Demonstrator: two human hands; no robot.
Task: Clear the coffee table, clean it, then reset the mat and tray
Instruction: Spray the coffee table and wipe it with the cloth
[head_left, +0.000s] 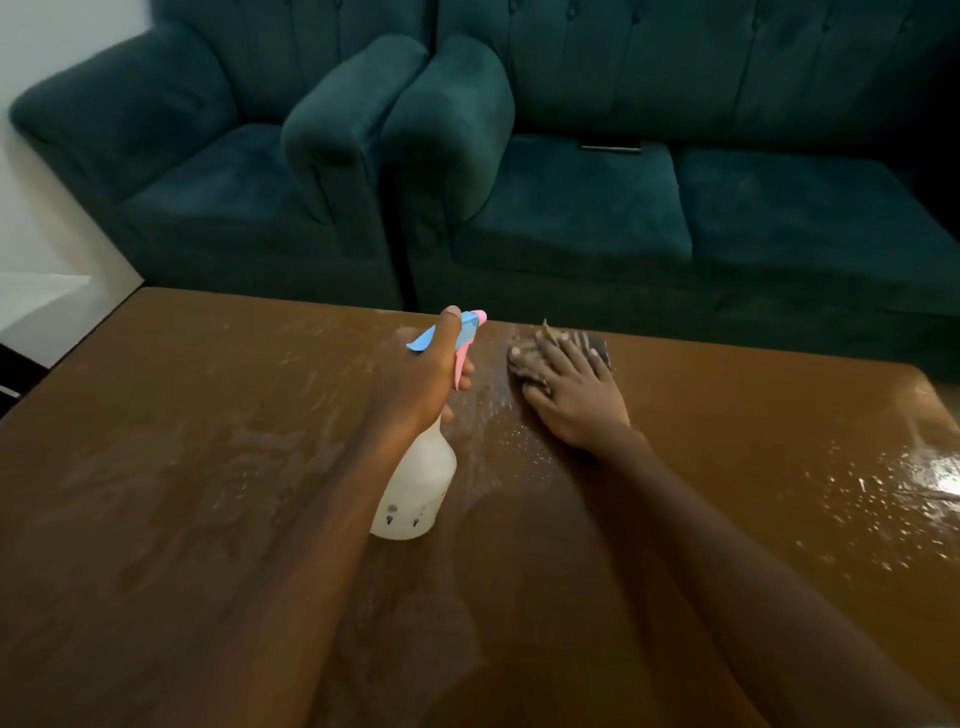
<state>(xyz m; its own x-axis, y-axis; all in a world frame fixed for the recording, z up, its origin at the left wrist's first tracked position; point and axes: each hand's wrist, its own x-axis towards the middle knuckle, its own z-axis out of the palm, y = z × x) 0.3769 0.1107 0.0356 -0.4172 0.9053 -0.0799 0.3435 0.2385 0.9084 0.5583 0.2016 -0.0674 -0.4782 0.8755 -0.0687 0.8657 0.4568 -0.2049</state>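
Observation:
A brown coffee table (182, 467) fills the lower view, its top streaked with wet foam and droplets. My left hand (415, 379) grips the neck of a white spray bottle (418, 493) with a blue and pink trigger head, held above the table near its middle. To its right my right hand (571, 389) presses flat, fingers spread, on a dark crumpled cloth (524, 345) near the far edge. Most of the cloth is hidden under the fingers.
A dark teal armchair (218, 171) and a matching sofa (675, 208) stand just behind the table's far edge. A thin dark flat object (610, 148) lies on the sofa seat. Pale floor (47, 301) shows at the left.

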